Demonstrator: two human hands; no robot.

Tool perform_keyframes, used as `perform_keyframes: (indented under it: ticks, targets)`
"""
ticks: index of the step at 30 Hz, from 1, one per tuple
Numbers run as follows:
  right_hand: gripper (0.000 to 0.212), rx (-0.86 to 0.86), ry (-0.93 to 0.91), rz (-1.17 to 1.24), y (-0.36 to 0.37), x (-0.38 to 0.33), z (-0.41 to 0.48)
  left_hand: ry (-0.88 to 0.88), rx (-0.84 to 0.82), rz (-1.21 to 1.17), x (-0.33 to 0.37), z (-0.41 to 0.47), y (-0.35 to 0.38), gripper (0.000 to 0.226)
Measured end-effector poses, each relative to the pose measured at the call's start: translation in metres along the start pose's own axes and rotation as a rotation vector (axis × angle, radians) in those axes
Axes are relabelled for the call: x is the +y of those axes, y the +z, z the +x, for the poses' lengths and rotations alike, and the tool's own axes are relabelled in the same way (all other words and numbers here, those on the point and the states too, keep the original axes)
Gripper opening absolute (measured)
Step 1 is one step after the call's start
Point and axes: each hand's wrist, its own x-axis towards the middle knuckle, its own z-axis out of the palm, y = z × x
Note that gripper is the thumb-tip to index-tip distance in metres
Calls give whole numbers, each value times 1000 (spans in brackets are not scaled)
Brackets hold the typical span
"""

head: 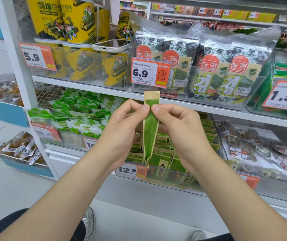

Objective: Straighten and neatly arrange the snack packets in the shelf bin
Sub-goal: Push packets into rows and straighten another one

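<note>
**Greens, tans and yellow**

Your packet [150, 129] is green, bordered in tan, and the bin packets [163, 162] match it. At the upper shelf's left edge the tubs [61, 20] are yellow. The seaweed packs [214, 73] are mottled dark green and white with orange-red discs.

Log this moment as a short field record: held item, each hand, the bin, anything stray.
held item: one green-and-tan packet, upright, in front of the shelves
left hand: pinches the packet near its top
right hand: pinches it opposite the left
bin: clear bin below, matching packets standing inside, price tag reads 12.8
stray: phone lying on the yellow tubs, upper shelf
</note>
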Motion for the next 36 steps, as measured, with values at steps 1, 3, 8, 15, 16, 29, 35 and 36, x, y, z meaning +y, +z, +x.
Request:
perform_keyframes:
  ticks: [1,3,8,15,16,29,35,36]
  targets:
    - [13,-6,-26,-59,-1,0,0,-2,10,-4,0,0,-1,29]
    - [16,-60,-42,-211,-5,-1,0,4,54,-35,1,1,-1,25]
    - [50,-302,116,-423,-6,9,-2,35,191,-166,5,6,-4,23]
    - [30,-75,-145,-262,0,2,-1,-33,9,-96,6,7,-8,55]
    - [33,-29,-182,-282,-1,2,0,-51,-32,-83,3,6,-8,46]
    - [32,24,-467,-680,-14,12,0,-2,13,-7,-2,2,-9,56]
    - [39,-57,-390,-491,-18,12,8,25,-61,92,5,-2,-8,45]
    - [39,-90,-370,-451,-19,12,10,30,-65,111,6,-3,-9,44]
